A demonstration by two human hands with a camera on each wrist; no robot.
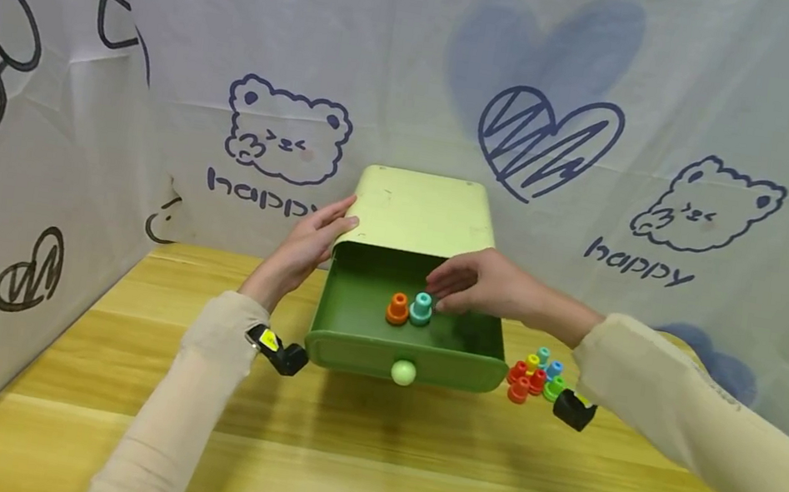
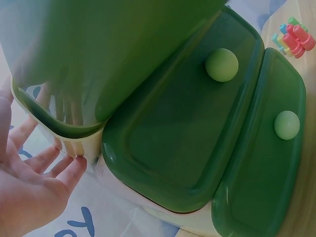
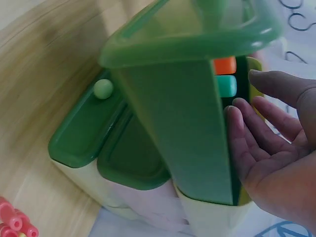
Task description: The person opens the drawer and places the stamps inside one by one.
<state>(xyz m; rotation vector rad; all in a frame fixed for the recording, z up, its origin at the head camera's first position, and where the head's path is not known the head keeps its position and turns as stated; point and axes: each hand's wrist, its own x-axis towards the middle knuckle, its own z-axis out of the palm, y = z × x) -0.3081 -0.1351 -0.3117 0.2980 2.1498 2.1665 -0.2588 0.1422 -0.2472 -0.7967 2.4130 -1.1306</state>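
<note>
The top green drawer point(image 1: 352, 354) of a small cabinet point(image 1: 422, 212) with a cream top is pulled out. Inside it an orange peg-shaped toy piece point(image 1: 397, 309) and a teal one point(image 1: 421, 309) stand upright side by side. My right hand point(image 1: 483, 284) reaches in over the drawer's right side, close to the teal piece. In the right wrist view its thumb and fingers are spread apart with nothing between them. Against the cabinet's upper left edge rests my left hand point(image 1: 307, 246), its fingers extended; the left wrist view shows the fingertips at the cream shell.
To the right of the cabinet, several coloured toy pieces point(image 1: 537, 375) stand grouped on the wooden table point(image 1: 363, 469). Two lower drawers with round knobs are closed, as the left wrist view shows. A printed cloth point(image 1: 421, 56) hangs behind the cabinet.
</note>
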